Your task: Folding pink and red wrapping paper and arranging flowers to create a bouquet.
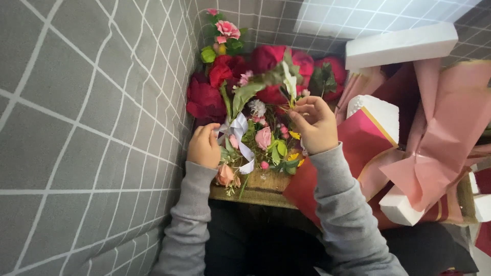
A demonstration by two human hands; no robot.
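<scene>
**Putting a little bunch of flowers together**

The fingers [303,108] of the right hand [316,127] are pinched together on a thin green stem with pale yellow and white bits [290,82]. The stem stands up toward twelve o'clock from the fingertips, right in front of the big dark red cloth roses [266,57].

The left hand [203,147] sits at about nine o'clock from the right hand. Its fingers are curled shut around the stalks of a small bunch of pink and green flowers tied with a shiny white ribbon [239,134]. The bunch leans up and to the right, so its top is just beside the right fingertips. A small pink rosebud [264,137] lies between the two hands. Another peach-pink bud [225,175] hangs at six o'clock from the left hand.

It looks like the step now is adding one more stem to the bunch. The next move would need the right hand to slide the thin stem in beside the others, and the left hand to loosen a tiny bit and then squeeze again, so nothing falls out.

All of this rests on a brown woven mat [266,190] on the worktop. At three o'clock lie folded pink and dark red wrapping papers [434,128] and white foam blocks [401,45]. A grey cloth with white checked lines [87,128] fills the nine o'clock side.
</scene>
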